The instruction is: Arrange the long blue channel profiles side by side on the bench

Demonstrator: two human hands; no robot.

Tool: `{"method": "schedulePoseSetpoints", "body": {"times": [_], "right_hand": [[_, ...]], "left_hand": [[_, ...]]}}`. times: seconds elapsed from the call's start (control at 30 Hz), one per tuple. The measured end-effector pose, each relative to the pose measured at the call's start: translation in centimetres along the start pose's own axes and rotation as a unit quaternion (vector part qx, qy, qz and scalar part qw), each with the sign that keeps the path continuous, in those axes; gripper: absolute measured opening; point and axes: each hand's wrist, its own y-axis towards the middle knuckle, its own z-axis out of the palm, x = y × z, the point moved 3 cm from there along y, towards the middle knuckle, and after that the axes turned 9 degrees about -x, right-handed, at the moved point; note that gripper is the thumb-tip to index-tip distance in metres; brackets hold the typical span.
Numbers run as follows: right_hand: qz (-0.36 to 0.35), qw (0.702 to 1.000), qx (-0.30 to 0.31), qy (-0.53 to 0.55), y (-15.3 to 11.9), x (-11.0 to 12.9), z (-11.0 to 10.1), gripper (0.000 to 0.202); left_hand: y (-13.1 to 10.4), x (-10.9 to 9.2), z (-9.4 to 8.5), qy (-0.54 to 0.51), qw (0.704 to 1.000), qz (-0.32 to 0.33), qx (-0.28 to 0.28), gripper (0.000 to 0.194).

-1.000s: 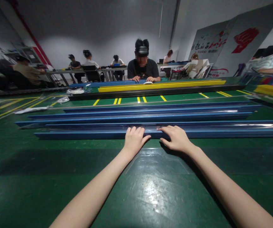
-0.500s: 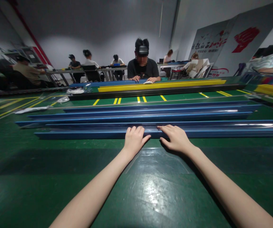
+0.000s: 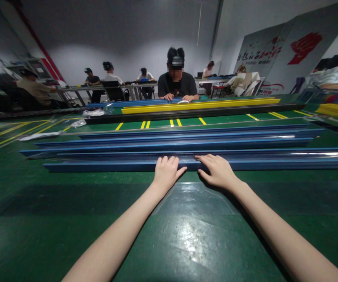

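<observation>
Blue rail nearest on green surface, left hand and right hand pressing flat on top, fingers released, nothing grasped.

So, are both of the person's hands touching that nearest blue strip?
Touching. The head view shows the left hand and right hand resting on the nearest blue strip.

The room is dim, lit from overhead; a pale wash brightens the back wall. Glare pools on the glossy green floor at lower centre, and thin highlights streak the blue rails. Soft shadows trail beside both forearms. Wide-lens bending curves the frame's edges, and the far left blurs.
</observation>
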Motion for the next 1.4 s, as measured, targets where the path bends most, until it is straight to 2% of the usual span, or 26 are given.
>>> {"method": "schedulePoseSetpoints", "body": {"times": [0.57, 0.73, 1.07, 1.4], "right_hand": [[0.032, 0.999, 0.003, -0.031, 0.21, -0.13, -0.01, 0.033], [0.024, 0.999, 0.003, -0.023, 0.15, -0.17, 0.08, 0.035], [0.014, 1.0, -0.005, -0.001, -0.05, -0.21, 0.22, 0.043], [0.031, 0.999, -0.023, -0.002, 0.17, -0.21, 0.45, 0.038]], "left_hand": [[-0.02, 0.19, 0.2, -0.002, 1.0, 0.0, -0.002, 0.039], [-0.07, 0.15, 0.19, -0.001, 1.0, 0.001, -0.003, 0.036], [0.06, 0.47, 0.55, -0.062, 0.998, 0.005, 0.002, 0.034], [-0.03, 0.25, 0.24, -0.028, 1.0, 0.013, -0.005, 0.034]]}}
